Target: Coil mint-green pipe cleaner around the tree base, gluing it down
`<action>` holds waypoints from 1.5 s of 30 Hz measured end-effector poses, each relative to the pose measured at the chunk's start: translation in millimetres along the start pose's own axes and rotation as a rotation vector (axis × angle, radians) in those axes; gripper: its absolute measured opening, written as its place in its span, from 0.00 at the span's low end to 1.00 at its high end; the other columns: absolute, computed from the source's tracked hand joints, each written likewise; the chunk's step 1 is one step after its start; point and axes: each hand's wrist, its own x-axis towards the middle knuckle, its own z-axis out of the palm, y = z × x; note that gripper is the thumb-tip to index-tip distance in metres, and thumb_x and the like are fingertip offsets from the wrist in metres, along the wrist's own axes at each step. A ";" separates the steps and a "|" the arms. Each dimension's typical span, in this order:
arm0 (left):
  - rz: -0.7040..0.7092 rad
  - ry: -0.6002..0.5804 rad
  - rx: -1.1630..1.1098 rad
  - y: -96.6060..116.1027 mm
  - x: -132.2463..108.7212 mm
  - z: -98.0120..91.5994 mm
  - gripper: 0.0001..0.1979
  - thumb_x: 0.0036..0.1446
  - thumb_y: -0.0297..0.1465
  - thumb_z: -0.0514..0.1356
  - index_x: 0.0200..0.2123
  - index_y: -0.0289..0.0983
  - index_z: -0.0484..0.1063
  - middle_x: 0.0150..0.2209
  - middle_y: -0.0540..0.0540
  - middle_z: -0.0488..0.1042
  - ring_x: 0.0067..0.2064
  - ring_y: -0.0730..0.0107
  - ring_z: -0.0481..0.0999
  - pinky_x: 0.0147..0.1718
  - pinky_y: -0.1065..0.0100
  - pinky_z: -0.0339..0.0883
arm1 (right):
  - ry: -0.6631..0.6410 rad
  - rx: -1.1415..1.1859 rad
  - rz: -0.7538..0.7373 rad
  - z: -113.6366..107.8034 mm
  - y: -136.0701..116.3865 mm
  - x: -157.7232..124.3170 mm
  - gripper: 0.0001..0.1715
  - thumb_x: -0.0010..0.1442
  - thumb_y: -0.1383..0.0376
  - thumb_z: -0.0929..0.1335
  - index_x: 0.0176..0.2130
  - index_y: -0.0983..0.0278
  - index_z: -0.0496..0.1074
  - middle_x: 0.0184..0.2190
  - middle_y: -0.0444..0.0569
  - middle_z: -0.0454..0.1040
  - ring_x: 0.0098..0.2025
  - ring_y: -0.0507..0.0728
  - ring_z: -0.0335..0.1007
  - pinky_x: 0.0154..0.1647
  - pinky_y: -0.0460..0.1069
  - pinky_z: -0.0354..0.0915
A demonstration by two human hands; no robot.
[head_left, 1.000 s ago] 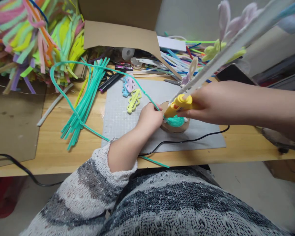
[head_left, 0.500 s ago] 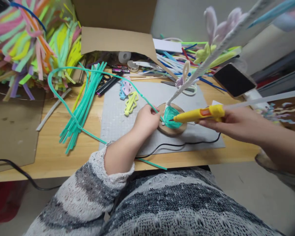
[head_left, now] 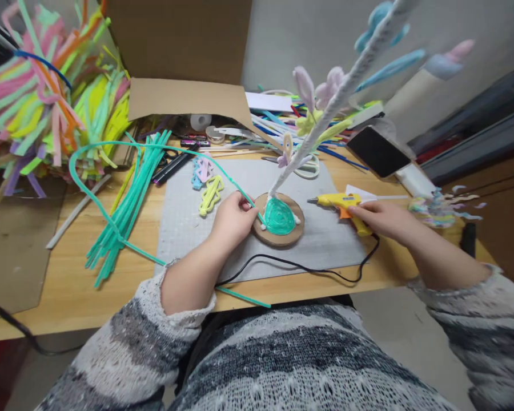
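Note:
My left hand [head_left: 235, 217] pinches a long green pipe cleaner [head_left: 223, 171] at the left rim of a round cardboard base [head_left: 278, 241]. The pipe cleaner loops away to the left and runs back under my forearm. On the base lies a flat green coil [head_left: 280, 216], with small white tips beside it. A white wrapped stem [head_left: 308, 140] rises from the base, tilted up to the right, bearing pastel fuzzy flowers [head_left: 329, 85]. Right of the base, my right hand [head_left: 383, 218] is closed around the rear of a yellow glue gun [head_left: 336, 200], low over the grey mat, its nozzle pointing left.
A bundle of green pipe cleaners [head_left: 131, 211] lies left of the grey cutting mat [head_left: 180, 228]. Zigzag clips [head_left: 211, 195] rest on the mat, and a black cord [head_left: 291, 261] crosses it. A phone [head_left: 381, 151] lies right; a big colourful bundle [head_left: 47, 97] stands left.
My right hand has drawn the glue gun away from the green coil, to the right and down toward the mat. My left hand stays at the base's left edge; the whole view has shifted.

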 end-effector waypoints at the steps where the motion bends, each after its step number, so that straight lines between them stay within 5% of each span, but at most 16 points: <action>1: -0.003 -0.001 -0.001 -0.1 0.5 0.1 0.06 0.50 0.25 0.62 0.27 0.37 0.65 0.26 0.53 0.68 0.29 0.71 0.70 0.28 0.71 0.61 | -0.021 -0.131 0.072 -2.2 -4.5 -1.4 0.21 0.55 0.53 0.70 0.22 0.67 0.74 0.16 0.55 0.70 0.19 0.57 0.64 0.21 0.52 0.54; 3: -0.002 0.002 -0.003 0.2 1.1 0.5 0.06 0.50 0.25 0.62 0.27 0.37 0.65 0.26 0.53 0.68 0.29 0.71 0.70 0.28 0.71 0.61 | 0.061 -0.310 0.042 -4.1 -20.4 -7.6 0.20 0.60 0.53 0.66 0.30 0.66 0.76 0.24 0.59 0.75 0.26 0.61 0.69 0.25 0.53 0.57; 8: 0.007 0.017 0.020 1.9 1.0 1.6 0.07 0.49 0.27 0.62 0.26 0.37 0.65 0.25 0.53 0.67 0.27 0.72 0.68 0.27 0.71 0.60 | 0.061 -0.013 -0.899 11.7 -80.5 -23.8 0.14 0.65 0.65 0.62 0.43 0.65 0.75 0.41 0.56 0.78 0.43 0.59 0.73 0.44 0.54 0.67; 11: 0.006 0.020 0.026 2.2 1.0 1.8 0.06 0.49 0.27 0.62 0.26 0.37 0.65 0.25 0.53 0.67 0.26 0.73 0.67 0.26 0.70 0.60 | 0.063 -0.035 -1.072 26.6 -107.9 -22.2 0.16 0.65 0.67 0.61 0.48 0.67 0.73 0.45 0.56 0.77 0.46 0.60 0.71 0.46 0.55 0.68; 29: 0.006 0.032 0.074 2.9 0.8 5.7 0.04 0.49 0.25 0.63 0.30 0.36 0.71 0.26 0.54 0.68 0.26 0.74 0.66 0.27 0.71 0.59 | 0.060 -0.027 -1.018 69.8 -111.6 -15.6 0.19 0.66 0.65 0.60 0.51 0.68 0.73 0.44 0.54 0.78 0.45 0.61 0.70 0.46 0.58 0.68; 39: 0.099 0.010 -0.041 -0.2 3.1 4.3 0.03 0.55 0.27 0.60 0.30 0.36 0.73 0.30 0.50 0.76 0.31 0.72 0.73 0.33 0.71 0.64 | 0.074 -0.050 -0.996 69.3 -121.0 -20.1 0.18 0.66 0.67 0.60 0.47 0.73 0.74 0.42 0.58 0.77 0.43 0.64 0.71 0.42 0.59 0.69; 45: 0.233 0.031 0.118 3.5 5.7 4.8 0.05 0.55 0.27 0.61 0.27 0.37 0.72 0.32 0.48 0.77 0.36 0.69 0.73 0.38 0.69 0.64 | 0.070 -0.023 -0.952 66.4 -127.6 -20.7 0.19 0.66 0.68 0.57 0.44 0.71 0.75 0.40 0.61 0.77 0.41 0.63 0.71 0.43 0.60 0.71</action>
